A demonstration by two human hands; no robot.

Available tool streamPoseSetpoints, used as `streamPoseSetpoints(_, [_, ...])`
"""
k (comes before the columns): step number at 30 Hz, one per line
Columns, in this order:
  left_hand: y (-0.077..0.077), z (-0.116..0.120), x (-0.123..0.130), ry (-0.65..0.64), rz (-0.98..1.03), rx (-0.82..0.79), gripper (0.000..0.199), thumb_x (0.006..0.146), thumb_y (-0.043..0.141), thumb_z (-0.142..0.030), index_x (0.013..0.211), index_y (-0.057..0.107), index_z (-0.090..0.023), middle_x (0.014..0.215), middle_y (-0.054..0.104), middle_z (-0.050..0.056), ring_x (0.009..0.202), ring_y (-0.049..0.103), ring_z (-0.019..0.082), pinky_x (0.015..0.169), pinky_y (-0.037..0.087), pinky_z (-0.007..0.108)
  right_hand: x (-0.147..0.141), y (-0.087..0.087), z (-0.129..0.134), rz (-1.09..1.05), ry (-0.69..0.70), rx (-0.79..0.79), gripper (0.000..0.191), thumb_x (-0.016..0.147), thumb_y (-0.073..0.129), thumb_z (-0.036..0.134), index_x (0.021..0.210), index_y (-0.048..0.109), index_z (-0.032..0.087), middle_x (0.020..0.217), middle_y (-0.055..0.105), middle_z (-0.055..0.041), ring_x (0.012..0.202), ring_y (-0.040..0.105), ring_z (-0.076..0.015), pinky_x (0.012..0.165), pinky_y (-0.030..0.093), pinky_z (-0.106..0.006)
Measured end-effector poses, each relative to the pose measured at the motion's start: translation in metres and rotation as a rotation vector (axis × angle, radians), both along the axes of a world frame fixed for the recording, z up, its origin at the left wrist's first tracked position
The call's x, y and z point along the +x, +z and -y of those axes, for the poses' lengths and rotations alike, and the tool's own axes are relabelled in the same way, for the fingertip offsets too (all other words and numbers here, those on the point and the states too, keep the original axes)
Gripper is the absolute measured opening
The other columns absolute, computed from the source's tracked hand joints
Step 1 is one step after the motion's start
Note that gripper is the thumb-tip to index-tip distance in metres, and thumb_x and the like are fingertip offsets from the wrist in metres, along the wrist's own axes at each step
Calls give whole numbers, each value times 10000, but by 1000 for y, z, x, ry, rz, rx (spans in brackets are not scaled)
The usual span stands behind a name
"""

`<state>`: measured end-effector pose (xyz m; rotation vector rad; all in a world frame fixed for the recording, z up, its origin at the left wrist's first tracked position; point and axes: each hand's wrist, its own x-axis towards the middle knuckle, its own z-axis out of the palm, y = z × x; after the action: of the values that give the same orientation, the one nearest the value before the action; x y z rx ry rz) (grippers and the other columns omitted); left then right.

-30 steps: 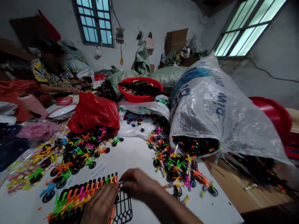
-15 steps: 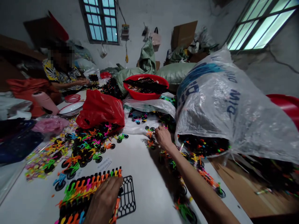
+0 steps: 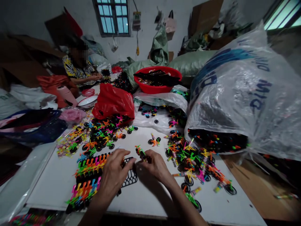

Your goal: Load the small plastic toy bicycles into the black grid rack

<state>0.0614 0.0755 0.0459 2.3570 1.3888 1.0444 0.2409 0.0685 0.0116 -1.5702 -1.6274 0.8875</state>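
In the head view, a worker's right hand pinches a small green-and-orange toy bicycle between thumb and fingers at the centre of the frame, above a white table. The left hand, thumb and fingers spread apart, hovers or rests beside it; from here I cannot tell which. Toy bicycles in rows fill the lower left, with a bare stretch of black grid just right of them. Loose bicycles lie heaped at right of centre. The step in hand appears to be bringing this bicycle to the grid; the next move calls for lining it up with the row's end.
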Motion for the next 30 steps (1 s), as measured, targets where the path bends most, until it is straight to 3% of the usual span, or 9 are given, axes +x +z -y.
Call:
streamPoseSetpoints(5, [-8, 19, 20, 79, 140, -244, 169, 828, 566, -365, 813, 587, -198, 706, 608, -11, 643, 580, 139, 605, 455, 249, -16, -3, 16, 121, -106, 137, 108, 767, 571, 196, 867, 604, 176, 782, 560, -8, 653, 497, -124, 597, 334, -223])
streamPoseSetpoints(9, [-16, 23, 18, 123, 74, -121, 181, 837, 549, -324, 713, 534, -193, 660, 571, -18, 625, 552, 137, 602, 415, 252, -26, -9, 24, 103, -191, 171, 109, 788, 580, 266, 846, 591, 175, 773, 553, -10, 638, 497, -129, 592, 338, -230])
streamPoseSetpoints(14, [-14, 27, 21, 176, -98, 57, 233, 857, 518, -278, 644, 470, -196, 614, 528, -11, 598, 519, 152, 595, 377, 278, -38, -13, 30, 56, -217, 187, 101, 807, 527, 258, 842, 563, 170, 791, 549, -19, 669, 508, -137, 613, 347, -236])
streamPoseSetpoints(18, [-10, 35, -4, 63, -167, 65, 162, 852, 550, -348, 830, 558, -188, 776, 614, 22, 740, 576, 181, 678, 413, 302, -44, -32, 38, 41, -157, 40, 77, 764, 534, 236, 809, 532, 174, 705, 554, 0, 603, 481, -133, 561, 320, -235])
streamPoseSetpoints(22, [-14, 44, -46, 79, -191, 136, 169, 864, 539, -305, 985, 564, -189, 923, 643, 47, 887, 592, 191, 791, 440, 312, -53, -54, 46, -136, -120, -108, 149, 739, 579, 297, 793, 537, 165, 660, 572, 0, 586, 497, -136, 552, 356, -231])
streamPoseSetpoints(26, [-31, 53, -53, -63, -341, 179, 182, 871, 496, -208, 1035, 571, -185, 975, 662, 45, 930, 599, 196, 835, 448, 326, -71, -62, 48, -312, -114, 4, 159, 778, 501, 277, 852, 555, 148, 763, 606, -44, 681, 553, -156, 640, 425, -250])
streamPoseSetpoints(30, [-44, 58, -40, -20, -368, 143, 200, 875, 461, -179, 1029, 588, -188, 983, 667, 47, 943, 598, 203, 852, 454, 342, -81, -68, 52, -130, -27, 182, 139, 736, 401, 145, 786, 530, 159, 741, 553, -49, 664, 523, -161, 598, 403, -250])
